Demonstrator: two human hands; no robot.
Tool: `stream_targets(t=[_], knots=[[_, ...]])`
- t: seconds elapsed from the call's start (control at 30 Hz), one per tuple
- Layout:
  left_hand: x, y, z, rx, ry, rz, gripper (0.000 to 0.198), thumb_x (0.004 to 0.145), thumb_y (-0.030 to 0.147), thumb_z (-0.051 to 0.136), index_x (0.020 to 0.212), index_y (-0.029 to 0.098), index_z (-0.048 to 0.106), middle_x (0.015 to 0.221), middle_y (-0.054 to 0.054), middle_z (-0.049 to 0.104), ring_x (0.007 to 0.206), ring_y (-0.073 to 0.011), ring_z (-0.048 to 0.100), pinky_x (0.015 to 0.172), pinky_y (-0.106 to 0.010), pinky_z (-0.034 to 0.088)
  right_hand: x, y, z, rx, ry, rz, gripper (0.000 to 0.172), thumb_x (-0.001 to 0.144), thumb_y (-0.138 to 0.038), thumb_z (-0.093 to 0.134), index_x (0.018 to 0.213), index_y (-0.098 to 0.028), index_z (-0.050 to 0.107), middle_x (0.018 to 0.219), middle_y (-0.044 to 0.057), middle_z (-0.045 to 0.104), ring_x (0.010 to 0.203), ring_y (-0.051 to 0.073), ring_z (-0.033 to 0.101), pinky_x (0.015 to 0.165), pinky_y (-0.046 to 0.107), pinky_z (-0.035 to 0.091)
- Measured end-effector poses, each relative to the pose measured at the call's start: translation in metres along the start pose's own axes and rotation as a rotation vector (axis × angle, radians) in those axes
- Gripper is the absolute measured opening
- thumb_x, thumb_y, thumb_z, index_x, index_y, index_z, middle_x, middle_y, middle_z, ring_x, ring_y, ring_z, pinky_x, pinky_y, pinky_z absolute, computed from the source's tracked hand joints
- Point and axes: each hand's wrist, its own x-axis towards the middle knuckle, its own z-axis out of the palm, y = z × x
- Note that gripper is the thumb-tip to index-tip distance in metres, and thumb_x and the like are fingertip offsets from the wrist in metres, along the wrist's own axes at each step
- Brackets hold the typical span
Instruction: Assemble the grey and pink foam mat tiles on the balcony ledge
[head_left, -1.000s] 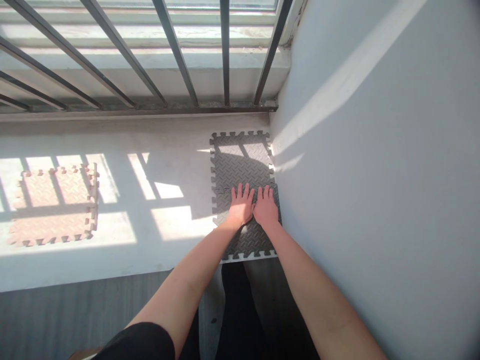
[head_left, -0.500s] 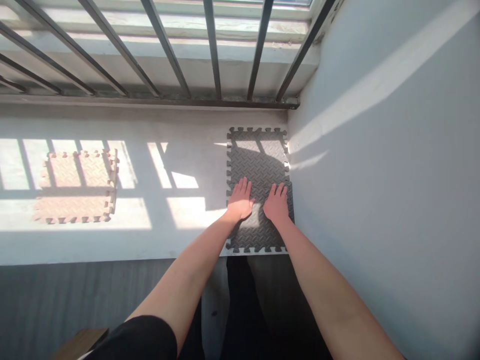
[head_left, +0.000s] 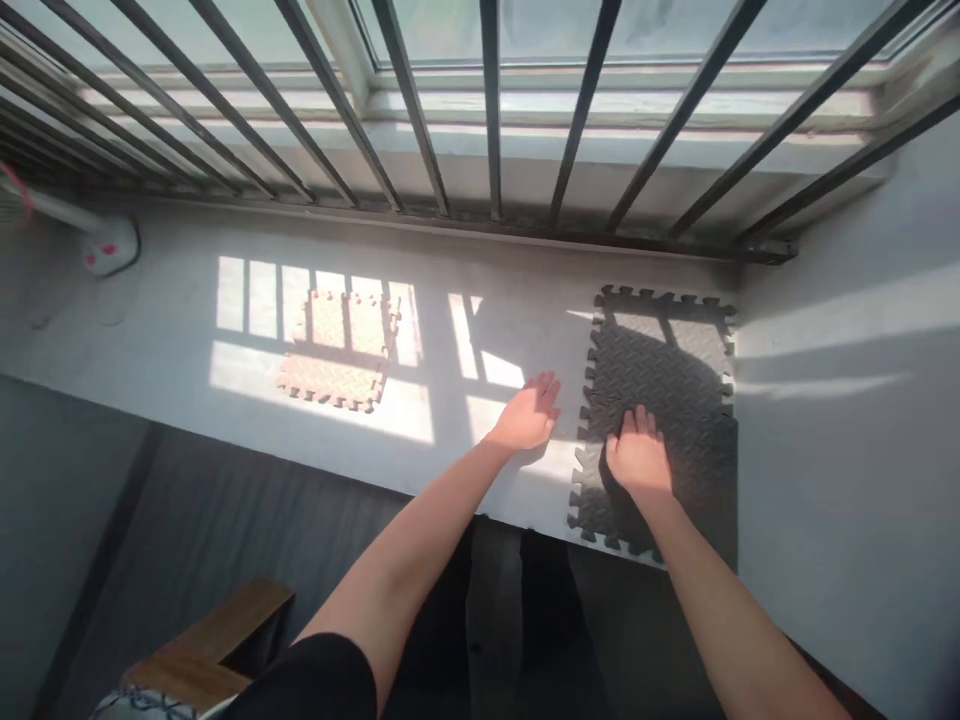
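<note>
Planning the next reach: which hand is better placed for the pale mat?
Probably the left hand: it is over the white ledge, nearer the pale mat. The right hand is over the grey matting, farther off, with the left between.

On the white ledge (head_left: 150, 350), two joined grey foam mats (head_left: 652, 365) are laid at the right, sunlit pale foam matting (head_left: 337, 377) farther left, and a red-marked white object (head_left: 112, 250) beyond.
</note>
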Motion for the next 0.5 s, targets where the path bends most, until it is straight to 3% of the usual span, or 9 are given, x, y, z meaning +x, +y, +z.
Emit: stream_targets(t=[0.07,0.13,0.27,0.33,0.4,0.5], knots=[[-0.027,-0.05,-0.03,-0.011,0.105,-0.129,0.055,0.113,0.029,0.034,0.162,0.015,0.052,0.168,-0.015,0.054,0.163,-0.0252,0.043,0.138,-0.043,0.035,-0.001,-0.031,0.001,0.075,0.045,0.019,0.069,0.1,-0.027,0.045,0.162,0.004,0.048,0.171,0.035,0.043,0.163,0.046,0.037,0.128,0.063,0.038],[-0.061,-0.112,-0.061,-0.024,0.191,-0.321,0.05,0.112,0.026,0.036,0.156,0.015,0.057,0.153,-0.017,0.065,0.15,-0.026,0.057,0.13,-0.044,0.044,-0.005,-0.077,0.004,0.174,0.027,-0.022,0.069,0.1,-0.028,0.045,0.162,0.003,0.049,0.171,0.033,0.044,0.163,0.045,0.038,0.13,0.059,0.038],[-0.135,-0.245,-0.121,0.05,0.366,-0.83,0.044,0.109,0.023,0.045,0.147,0.013,0.064,0.141,-0.02,0.07,0.142,-0.0318,0.061,0.124,-0.048,0.047,-0.018,-0.207,0.02,0.449,-0.09,-0.157,0.065,0.102,-0.033,0.046,0.162,-0.009,0.052,0.173,0.023,0.046,0.16,0.037,0.044,0.131,0.054,0.041],[-0.171,-0.302,-0.143,0.079,0.429,-0.991,0.052,0.107,0.02,0.047,0.154,0.001,0.055,0.147,-0.029,0.064,0.147,-0.0381,0.056,0.124,-0.055,0.043,-0.021,-0.277,0.031,0.612,-0.168,-0.238,0.064,0.102,-0.034,0.047,0.162,-0.012,0.052,0.167,0.02,0.053,0.156,0.032,0.051,0.13,0.05,0.044],[-0.202,-0.347,-0.157,0.103,0.47,-1.123,0.058,0.106,0.021,0.052,0.158,-0.003,0.049,0.154,-0.032,0.059,0.15,-0.0401,0.053,0.125,-0.056,0.042,-0.019,-0.344,0.041,0.743,-0.243,-0.25,0.065,0.101,-0.035,0.048,0.162,-0.014,0.05,0.16,0.019,0.06,0.14,0.03,0.064,0.121,0.048,0.052],[-0.234,-0.393,-0.166,0.065,0.42,-1.237,0.067,0.107,0.029,0.057,0.163,-0.004,0.04,0.164,-0.032,0.051,0.154,-0.0402,0.049,0.126,-0.054,0.041,-0.008,-0.425,0.053,0.767,-0.31,-0.252,0.061,0.103,-0.033,0.047,0.162,-0.015,0.051,0.156,0.018,0.064,0.126,0.027,0.073,0.109,0.039,0.06]])
